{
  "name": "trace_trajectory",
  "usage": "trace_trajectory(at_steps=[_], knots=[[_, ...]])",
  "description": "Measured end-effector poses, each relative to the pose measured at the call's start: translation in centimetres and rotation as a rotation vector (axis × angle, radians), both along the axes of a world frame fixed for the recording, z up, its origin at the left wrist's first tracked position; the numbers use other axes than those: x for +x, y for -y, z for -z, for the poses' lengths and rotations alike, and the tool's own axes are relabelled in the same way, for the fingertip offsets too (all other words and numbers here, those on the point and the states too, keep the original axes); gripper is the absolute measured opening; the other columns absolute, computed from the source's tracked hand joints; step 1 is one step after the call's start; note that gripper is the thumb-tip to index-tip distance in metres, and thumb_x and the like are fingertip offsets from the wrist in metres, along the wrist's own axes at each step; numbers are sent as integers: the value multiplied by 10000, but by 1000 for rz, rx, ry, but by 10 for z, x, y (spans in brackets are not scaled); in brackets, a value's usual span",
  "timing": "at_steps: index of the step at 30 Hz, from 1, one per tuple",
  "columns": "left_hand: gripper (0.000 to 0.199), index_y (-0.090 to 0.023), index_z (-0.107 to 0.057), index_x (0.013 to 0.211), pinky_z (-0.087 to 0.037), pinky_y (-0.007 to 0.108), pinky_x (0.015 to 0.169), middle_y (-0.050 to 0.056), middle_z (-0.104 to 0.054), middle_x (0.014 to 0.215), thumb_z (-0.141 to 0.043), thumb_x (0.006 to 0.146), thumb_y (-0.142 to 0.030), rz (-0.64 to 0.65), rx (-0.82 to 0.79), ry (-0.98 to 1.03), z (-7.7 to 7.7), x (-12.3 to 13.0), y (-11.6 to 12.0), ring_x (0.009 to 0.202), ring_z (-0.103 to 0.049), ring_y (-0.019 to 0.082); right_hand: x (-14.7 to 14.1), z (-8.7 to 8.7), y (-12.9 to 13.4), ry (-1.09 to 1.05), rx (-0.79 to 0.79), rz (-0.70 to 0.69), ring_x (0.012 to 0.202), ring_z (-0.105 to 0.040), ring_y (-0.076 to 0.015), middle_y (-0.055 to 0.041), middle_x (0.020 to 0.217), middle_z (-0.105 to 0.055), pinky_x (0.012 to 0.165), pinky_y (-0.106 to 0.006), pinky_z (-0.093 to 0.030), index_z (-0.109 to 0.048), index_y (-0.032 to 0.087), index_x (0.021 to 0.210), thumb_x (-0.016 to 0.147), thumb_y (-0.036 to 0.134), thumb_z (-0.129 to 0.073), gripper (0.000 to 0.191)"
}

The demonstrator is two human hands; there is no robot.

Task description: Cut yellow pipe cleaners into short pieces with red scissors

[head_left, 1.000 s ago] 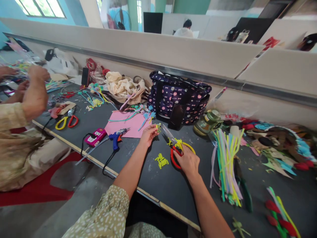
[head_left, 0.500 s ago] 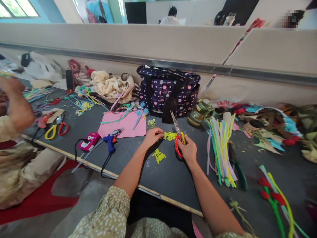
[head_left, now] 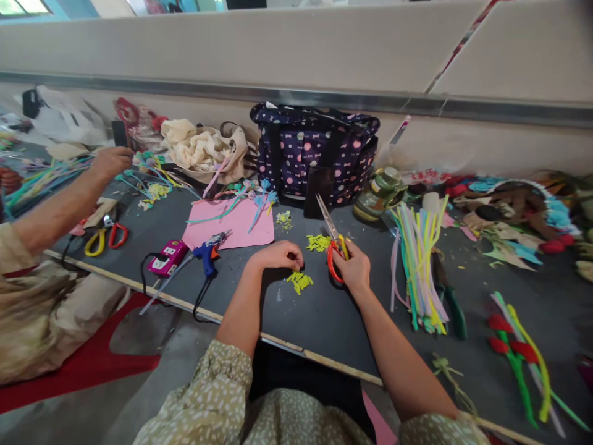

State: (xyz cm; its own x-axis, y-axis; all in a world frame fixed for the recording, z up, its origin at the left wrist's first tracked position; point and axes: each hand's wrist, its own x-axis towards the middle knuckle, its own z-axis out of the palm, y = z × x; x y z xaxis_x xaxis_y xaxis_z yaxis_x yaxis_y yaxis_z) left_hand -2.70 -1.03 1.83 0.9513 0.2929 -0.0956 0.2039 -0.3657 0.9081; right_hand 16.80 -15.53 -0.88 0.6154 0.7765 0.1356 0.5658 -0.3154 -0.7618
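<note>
Left hand [head_left: 284, 254]: bent at the wrist, fingers curled in, tips pointing down toward the tabletop; cannot tell of anything pinched between them.
Right hand [head_left: 354, 269]: closed around the red-orange and yellow loops of metal-bladed scissors [head_left: 327, 217].
Scissors axis: running forward from the right hand, away from the body, tips leaning a little left, blades close together.
Nearer heap [head_left: 301, 283]: short, loose yellow-green cut strips, just below the left fingertips on the body's side; clearly closer to the left hand than to the right; contact with the fingertips, cannot tell.
Farther heap [head_left: 317, 243]: similar yellow-green strips, between the left hand and the scissors, just beside the blades and handles.
Pale scraps [head_left: 283, 220]: small yellowish-green bits beyond the left hand, near the flat pink sheet [head_left: 250, 228].
Pastel bundle [head_left: 424, 266]: long, fuzzy, many-coloured stems, right of the right hand and apart from it.
</note>
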Motion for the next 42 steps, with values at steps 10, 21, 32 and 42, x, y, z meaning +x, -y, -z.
trace_trajectory(at_steps=[10, 21, 32, 42], knots=[[89, -215, -711, 605, -360, 213, 530, 8, -643, 631, -719, 533, -163, -27, 172, -44, -2, 3, 1, 558, -551, 128, -4, -5, 0, 13, -17, -6, 571, -512, -123, 16, 642, -600, 570, -230, -364, -653, 210, 915, 705, 629, -544, 481], [64, -152, -682, 661, -400, 213, 581, 28, -633, 679, -630, 623, -151, -67, -80, 56, -8, 1, 3, 611, -556, 122, -4, -2, -1, 18, -27, -3, 613, -557, -152, -16, 700, -650, 595, -247, -387, -658, 194, 992, 690, 616, -559, 528], [188, -134, -600, 713, -413, 217, 507, 13, -604, 619, -731, 596, -199, -790, -584, 450, 15, 11, -12, 493, -507, 83, -12, -5, 2, 107, -51, -63, 571, -534, -129, 20, 632, -599, 570, -233, -375, -644, 210, 951, 706, 629, -552, 494], [351, -132, -679, 839, -479, 225, 581, 14, -652, 688, -812, 523, -210, -1070, -797, 716, 16, 14, -16, 537, -557, 73, -20, 1, 3, 343, -70, -226, 531, -507, -106, 47, 581, -528, 518, -222, -327, -589, 219, 791, 748, 597, -528, 385]])
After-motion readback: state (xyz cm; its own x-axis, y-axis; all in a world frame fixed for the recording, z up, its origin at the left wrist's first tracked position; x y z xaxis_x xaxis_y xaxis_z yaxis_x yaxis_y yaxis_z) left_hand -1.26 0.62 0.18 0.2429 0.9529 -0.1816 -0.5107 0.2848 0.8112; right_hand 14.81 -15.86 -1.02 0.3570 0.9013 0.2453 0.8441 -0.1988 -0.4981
